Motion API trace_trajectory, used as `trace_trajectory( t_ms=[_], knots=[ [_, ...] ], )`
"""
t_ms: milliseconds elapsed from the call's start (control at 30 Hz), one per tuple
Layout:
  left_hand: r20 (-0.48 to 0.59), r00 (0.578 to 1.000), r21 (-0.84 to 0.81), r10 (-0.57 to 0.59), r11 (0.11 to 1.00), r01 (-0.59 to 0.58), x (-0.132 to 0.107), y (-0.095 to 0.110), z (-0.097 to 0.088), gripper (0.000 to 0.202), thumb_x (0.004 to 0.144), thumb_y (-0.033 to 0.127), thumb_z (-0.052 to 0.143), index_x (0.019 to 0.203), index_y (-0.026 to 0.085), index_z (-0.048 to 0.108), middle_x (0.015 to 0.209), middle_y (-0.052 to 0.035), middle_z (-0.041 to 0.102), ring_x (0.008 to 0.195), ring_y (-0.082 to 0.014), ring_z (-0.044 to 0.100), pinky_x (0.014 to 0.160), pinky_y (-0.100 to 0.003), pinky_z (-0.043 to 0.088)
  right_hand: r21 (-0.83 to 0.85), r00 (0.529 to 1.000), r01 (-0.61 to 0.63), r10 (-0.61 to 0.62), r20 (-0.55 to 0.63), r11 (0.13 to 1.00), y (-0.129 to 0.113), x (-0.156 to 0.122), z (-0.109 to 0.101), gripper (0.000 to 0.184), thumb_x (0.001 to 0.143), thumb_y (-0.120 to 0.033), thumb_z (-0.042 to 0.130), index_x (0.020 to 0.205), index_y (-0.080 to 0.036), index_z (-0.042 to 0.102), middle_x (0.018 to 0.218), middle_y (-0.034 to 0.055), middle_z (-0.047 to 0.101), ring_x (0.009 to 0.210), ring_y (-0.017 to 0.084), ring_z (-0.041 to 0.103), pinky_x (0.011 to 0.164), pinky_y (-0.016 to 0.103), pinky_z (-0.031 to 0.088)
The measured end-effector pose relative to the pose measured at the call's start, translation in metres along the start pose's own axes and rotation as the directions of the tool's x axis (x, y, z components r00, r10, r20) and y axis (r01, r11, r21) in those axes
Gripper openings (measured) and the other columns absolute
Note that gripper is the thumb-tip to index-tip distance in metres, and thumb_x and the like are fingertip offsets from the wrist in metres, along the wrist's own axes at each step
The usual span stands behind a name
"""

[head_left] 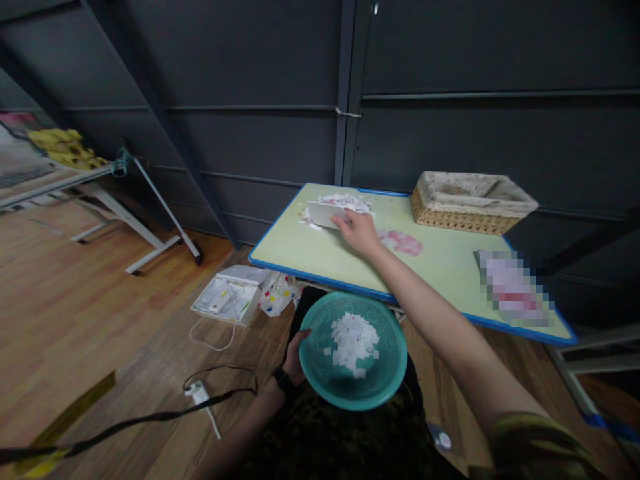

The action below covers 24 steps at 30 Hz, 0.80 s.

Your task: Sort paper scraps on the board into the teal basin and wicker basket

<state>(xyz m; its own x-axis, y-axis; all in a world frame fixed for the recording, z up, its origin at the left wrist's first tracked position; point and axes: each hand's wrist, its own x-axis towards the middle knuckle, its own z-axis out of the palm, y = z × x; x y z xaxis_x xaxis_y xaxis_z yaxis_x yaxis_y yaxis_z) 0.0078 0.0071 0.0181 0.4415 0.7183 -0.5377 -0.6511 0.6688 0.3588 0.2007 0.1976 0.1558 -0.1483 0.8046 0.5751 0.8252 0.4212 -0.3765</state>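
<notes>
My left hand (295, 357) grips the left rim of a green plastic colander (320, 380), which rests over my lap below the table edge. Inside it lies a heap of small white pieces (354, 340) that look like paper. Over the table, my right hand (359, 232) is closed on a flat white rectangular board (325, 215), held on edge. The board stands against a pile of white scraps (345, 200) on the yellow tabletop (285, 237); its lower edge is partly among them. A faint pink-and-white patch (400, 241) lies right of my hand.
A wicker basket (465, 219) with a cloth liner stands at the table's back right. On the floor to the left are an open white box (225, 297), a plastic bag (277, 293), and a power strip (199, 393) with a black cable. A blurred flat item (515, 287) lies at right.
</notes>
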Motion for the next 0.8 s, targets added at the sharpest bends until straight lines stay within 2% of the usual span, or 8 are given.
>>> trace_trajectory(
  t_ms=[100, 200, 367, 567, 733, 800],
  knots=[
    [-0.021, 1.0, -0.004, 0.005, 1.0, -0.005, 0.005, -0.002, -0.007, 0.027, 0.071, 0.035, 0.064, 0.087, 0.013, 0.066, 0.094, -0.0136, 0.07, 0.093, -0.0332, 0.062, 0.079, -0.045, 0.048, -0.009, 0.997, 0.033, -0.033, 0.063, 0.999, -0.001, 0.0, 0.003, 0.033, 0.09, -0.041, 0.041, 0.081, -0.017, 0.062, 0.075, 0.0078, 0.067, 0.072, 0.021, 0.059, 0.065, 0.028, 0.037],
    [-0.03, 1.0, -0.01, 0.004, 1.0, -0.005, 0.006, -0.003, -0.011, 0.026, 0.065, 0.033, 0.066, 0.083, 0.014, 0.067, 0.086, -0.0146, 0.071, 0.089, -0.0369, 0.063, 0.077, -0.048, 0.048, -0.063, 0.999, 0.002, 0.001, 0.04, 0.998, -0.001, -0.001, 0.0, 0.035, 0.089, -0.042, 0.041, 0.079, -0.017, 0.062, 0.075, 0.0092, 0.067, 0.071, 0.022, 0.058, 0.065, 0.029, 0.037],
    [-0.042, 0.999, -0.02, -0.002, 1.0, 0.001, 0.007, -0.004, -0.014, 0.029, 0.063, 0.033, 0.066, 0.085, 0.015, 0.066, 0.079, -0.0137, 0.071, 0.083, -0.0364, 0.064, 0.075, -0.048, 0.048, -0.027, 0.998, -0.047, 0.046, -0.042, 0.999, 0.001, 0.0, -0.006, 0.039, 0.088, -0.047, 0.04, 0.077, -0.017, 0.063, 0.07, 0.0079, 0.065, 0.065, 0.021, 0.056, 0.063, 0.031, 0.038],
    [-0.046, 0.999, -0.025, 0.015, 1.0, -0.016, 0.007, -0.005, -0.015, 0.026, 0.063, 0.032, 0.065, 0.084, 0.015, 0.066, 0.075, -0.0129, 0.07, 0.084, -0.0359, 0.063, 0.077, -0.048, 0.047, -0.032, 0.999, -0.012, 0.013, 0.038, 0.999, 0.001, -0.001, -0.001, 0.036, 0.087, -0.044, 0.041, 0.077, -0.018, 0.064, 0.07, 0.0082, 0.066, 0.066, 0.022, 0.057, 0.064, 0.031, 0.038],
    [-0.046, 0.998, -0.035, 0.031, 0.999, -0.032, 0.008, -0.006, -0.016, 0.025, 0.064, 0.032, 0.065, 0.083, 0.015, 0.067, 0.079, -0.0132, 0.071, 0.085, -0.0361, 0.063, 0.077, -0.047, 0.047, -0.026, 0.994, -0.084, 0.082, -0.07, 0.996, 0.005, -0.002, -0.01, 0.037, 0.086, -0.046, 0.043, 0.076, -0.017, 0.063, 0.071, 0.008, 0.065, 0.066, 0.022, 0.056, 0.063, 0.031, 0.038],
    [-0.045, 0.998, -0.036, 0.034, 0.999, -0.035, 0.008, -0.006, -0.018, 0.024, 0.064, 0.031, 0.066, 0.082, 0.015, 0.067, 0.078, -0.0128, 0.071, 0.085, -0.036, 0.064, 0.078, -0.047, 0.047, -0.015, 0.994, -0.087, 0.086, -0.062, 0.996, 0.006, -0.003, -0.014, 0.037, 0.085, -0.046, 0.043, 0.075, -0.017, 0.063, 0.069, 0.0074, 0.065, 0.065, 0.021, 0.055, 0.063, 0.031, 0.038]
  ],
)
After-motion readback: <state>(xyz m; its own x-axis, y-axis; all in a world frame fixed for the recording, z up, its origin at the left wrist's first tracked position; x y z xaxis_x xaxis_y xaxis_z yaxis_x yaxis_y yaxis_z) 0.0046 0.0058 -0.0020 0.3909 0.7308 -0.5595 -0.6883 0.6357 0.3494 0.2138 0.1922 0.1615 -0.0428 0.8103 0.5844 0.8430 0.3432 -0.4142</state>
